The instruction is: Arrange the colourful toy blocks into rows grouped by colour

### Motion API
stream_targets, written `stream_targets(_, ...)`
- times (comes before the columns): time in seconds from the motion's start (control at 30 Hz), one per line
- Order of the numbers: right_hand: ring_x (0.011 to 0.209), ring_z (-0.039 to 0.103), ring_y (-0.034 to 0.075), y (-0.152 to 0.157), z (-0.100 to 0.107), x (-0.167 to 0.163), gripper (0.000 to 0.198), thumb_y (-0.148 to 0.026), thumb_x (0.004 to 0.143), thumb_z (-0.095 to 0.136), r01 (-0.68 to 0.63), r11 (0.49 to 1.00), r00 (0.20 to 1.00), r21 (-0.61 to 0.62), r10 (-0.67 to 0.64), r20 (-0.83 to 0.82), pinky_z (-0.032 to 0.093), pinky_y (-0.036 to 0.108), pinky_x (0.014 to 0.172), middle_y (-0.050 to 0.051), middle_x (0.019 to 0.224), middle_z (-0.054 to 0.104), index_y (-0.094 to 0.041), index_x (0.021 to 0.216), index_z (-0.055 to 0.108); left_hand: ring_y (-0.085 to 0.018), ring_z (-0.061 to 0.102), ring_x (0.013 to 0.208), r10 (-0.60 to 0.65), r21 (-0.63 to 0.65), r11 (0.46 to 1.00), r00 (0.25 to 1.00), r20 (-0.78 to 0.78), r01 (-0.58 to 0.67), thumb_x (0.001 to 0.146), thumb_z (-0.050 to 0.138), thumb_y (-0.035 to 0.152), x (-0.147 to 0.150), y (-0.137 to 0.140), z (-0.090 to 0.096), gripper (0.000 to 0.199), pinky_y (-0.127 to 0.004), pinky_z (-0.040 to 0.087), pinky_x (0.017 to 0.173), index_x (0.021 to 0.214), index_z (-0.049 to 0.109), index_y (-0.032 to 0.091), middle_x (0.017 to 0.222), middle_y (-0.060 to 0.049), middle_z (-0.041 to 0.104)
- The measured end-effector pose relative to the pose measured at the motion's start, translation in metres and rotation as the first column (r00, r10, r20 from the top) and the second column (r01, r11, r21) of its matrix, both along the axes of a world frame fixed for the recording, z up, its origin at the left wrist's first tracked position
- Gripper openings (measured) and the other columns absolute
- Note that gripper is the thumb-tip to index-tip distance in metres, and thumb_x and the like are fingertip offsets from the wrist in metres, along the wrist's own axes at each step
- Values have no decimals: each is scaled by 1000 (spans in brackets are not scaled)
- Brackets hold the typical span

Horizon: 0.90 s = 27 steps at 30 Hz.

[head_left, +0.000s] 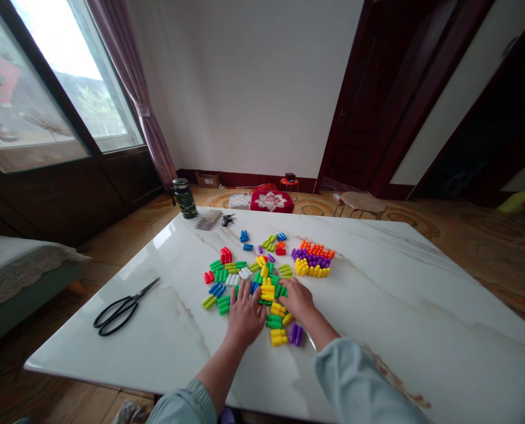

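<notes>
A heap of small plastic building blocks with rounded tube shapes, in green, yellow, blue, red, white and purple, lies loose on the table. My left hand rests on the near side of the heap, fingers spread, over blue blocks. From the right, my right hand touches the heap beside green blocks; its fingers are bent but apart, and their tips are partly hidden. Yellow blocks lie between both hands. Closer to me are a yellow block and a purple block.
Orange, purple and yellow blocks stand in rows right of the heap. Black-handled scissors lie at the left of the marble-patterned table. A green bottle and small black clippers are at the far left edge.
</notes>
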State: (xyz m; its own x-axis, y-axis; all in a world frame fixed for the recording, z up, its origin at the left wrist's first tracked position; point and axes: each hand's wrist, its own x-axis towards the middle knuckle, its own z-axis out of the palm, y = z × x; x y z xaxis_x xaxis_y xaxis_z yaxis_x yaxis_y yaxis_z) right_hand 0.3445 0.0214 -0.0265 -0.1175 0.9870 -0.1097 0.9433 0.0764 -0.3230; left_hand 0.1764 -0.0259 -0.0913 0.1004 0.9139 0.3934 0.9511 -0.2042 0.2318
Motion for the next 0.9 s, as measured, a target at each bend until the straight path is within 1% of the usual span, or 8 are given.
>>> stream_targets(0.07, 110, 62, 22, 2, 0, -4, 48, -24, 73, 70, 4, 1000, 1000, -16, -3, 4, 45, 27, 90, 9, 119, 66, -23, 121, 64, -32, 30, 144, 0, -4, 1000, 1000, 1, 0, 86, 56, 36, 0, 0, 1, 47, -53, 22, 117, 130, 59, 22, 149, -14, 45)
stream_targets(0.17, 105, 64, 24, 6, -5, -4, 41, -25, 69, 72, -4, 1000, 1000, 24, 4, -3, 47, 29, 87, 10, 113, 68, -22, 110, 69, -32, 31, 143, 0, -8, 1000, 1000, -1, 0, 86, 55, 37, 0, 0, 2, 46, -53, 22, 117, 130, 59, 22, 148, -14, 46)
stream_targets(0.3, 100, 65, 22, 10, -15, 1, 34, -23, 66, 73, 7, 998, 996, 63, -1, -84, 47, 28, 84, 7, 103, 70, -22, 99, 71, -32, 32, 143, 2, 9, 1000, 1000, 2, -2, 85, 56, 35, 0, 0, 2, 46, -53, 22, 117, 129, 60, 22, 148, -13, 46)
stream_targets(0.43, 97, 64, 19, 9, -19, 5, 21, -16, 71, 68, 42, 992, 986, 120, -22, -163, 47, 27, 85, 5, 98, 70, -21, 91, 70, -32, 32, 142, 5, 8, 1000, 1000, 8, -5, 84, 56, 34, 1, 0, 1, 46, -52, 22, 117, 128, 61, 22, 148, -12, 46)
stream_targets(0.53, 96, 65, 18, 4, -15, 2, 20, -13, 78, 62, 52, 984, 988, 172, -26, -151, 48, 27, 83, 6, 103, 68, -21, 94, 70, -31, 31, 143, 5, -1, 1000, 1000, 4, -5, 85, 56, 34, 1, 0, 2, 46, -52, 21, 117, 129, 60, 22, 148, -13, 46)
stream_targets(0.63, 102, 64, 20, -1, -10, -8, 23, -18, 84, 59, 0, 972, 982, 236, 44, -183, 48, 28, 87, 7, 109, 67, -23, 105, 69, -31, 30, 144, -1, 1, 1000, 1000, 0, 1, 85, 56, 34, 0, 0, 1, 47, -52, 21, 118, 129, 60, 23, 149, -13, 45)
stream_targets(0.77, 111, 60, 23, -3, -6, -24, 35, -18, 80, 65, -126, 959, 975, 254, 167, -148, 46, 31, 94, 7, 115, 66, -23, 114, 67, -31, 32, 143, 3, -8, 1000, 1000, -5, -3, 85, 55, 33, 0, 0, 1, 47, -53, 22, 117, 130, 60, 23, 149, -13, 45)
stream_targets(0.9, 107, 58, 24, -5, 1, -34, 29, -23, 78, 70, -172, 953, 982, 248, 187, -37, 46, 31, 90, 8, 111, 64, -24, 106, 70, -31, 32, 143, 3, -8, 1000, 1000, -12, -3, 84, 55, 32, 0, 1, 0, 47, -53, 22, 117, 130, 59, 22, 148, -13, 46)
